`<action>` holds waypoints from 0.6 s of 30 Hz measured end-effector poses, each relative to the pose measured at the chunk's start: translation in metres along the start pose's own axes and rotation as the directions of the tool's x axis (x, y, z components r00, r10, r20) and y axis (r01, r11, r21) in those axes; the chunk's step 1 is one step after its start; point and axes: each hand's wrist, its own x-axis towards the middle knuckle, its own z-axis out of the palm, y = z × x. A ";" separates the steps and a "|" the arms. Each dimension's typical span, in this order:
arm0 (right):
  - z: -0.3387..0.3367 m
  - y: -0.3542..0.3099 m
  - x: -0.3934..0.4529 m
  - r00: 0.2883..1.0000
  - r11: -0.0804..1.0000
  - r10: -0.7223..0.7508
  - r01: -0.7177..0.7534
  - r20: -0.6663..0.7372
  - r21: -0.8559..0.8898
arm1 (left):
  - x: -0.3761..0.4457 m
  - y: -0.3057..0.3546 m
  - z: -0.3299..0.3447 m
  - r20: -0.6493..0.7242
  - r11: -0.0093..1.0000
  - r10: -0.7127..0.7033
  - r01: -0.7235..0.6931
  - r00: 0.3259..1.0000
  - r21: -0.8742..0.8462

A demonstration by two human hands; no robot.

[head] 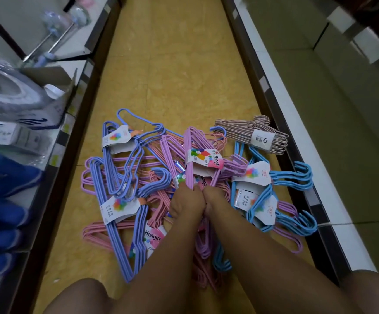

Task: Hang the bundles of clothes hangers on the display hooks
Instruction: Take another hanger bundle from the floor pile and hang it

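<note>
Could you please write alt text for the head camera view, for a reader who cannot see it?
Both hands, left and right, grip a purple hanger bundle above a floor pile of blue, pink and purple bundles. A beige bundle lies apart near the right shelf base.

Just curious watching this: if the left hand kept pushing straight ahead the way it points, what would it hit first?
Probably the purple hanger bundle that the left hand already grips; its paper label lies just ahead.
</note>
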 end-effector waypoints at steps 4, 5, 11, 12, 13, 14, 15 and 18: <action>-0.002 -0.002 -0.005 0.993 0.991 -0.111 0.114 -0.045 0.067 | 0.010 -0.002 0.004 0.073 0.994 0.018 -0.010 0.997 -0.112; -0.004 -0.003 -0.007 0.989 0.987 -0.138 0.142 -0.062 0.073 | 0.014 0.001 0.004 0.168 0.940 -0.024 0.080 0.985 -0.332; -0.025 -0.015 -0.015 0.950 0.948 -0.303 0.294 -0.069 -0.119 | 0.013 0.020 0.005 0.279 0.803 -0.008 0.172 0.960 -0.570; -0.027 -0.019 -0.016 0.942 0.936 -0.327 0.312 -0.070 -0.164 | 0.007 0.026 0.002 0.206 0.842 0.021 0.094 0.978 -0.531; -0.028 -0.025 -0.017 0.942 0.933 -0.326 0.308 -0.077 -0.188 | 0.001 0.032 -0.003 0.142 0.880 0.065 0.010 0.988 -0.475; -0.028 -0.033 -0.019 0.955 0.945 -0.291 0.278 -0.056 -0.170 | -0.004 0.036 -0.007 0.096 0.903 0.104 -0.054 0.990 -0.426; -0.026 -0.041 -0.023 0.977 0.970 -0.214 0.212 -0.002 -0.121 | -0.007 0.038 -0.009 0.064 0.908 0.141 -0.103 0.988 -0.406; -0.019 -0.063 -0.034 0.982 0.998 0.021 -0.011 0.188 -0.055 | -0.012 0.036 -0.014 0.013 0.903 0.271 -0.250 0.962 -0.349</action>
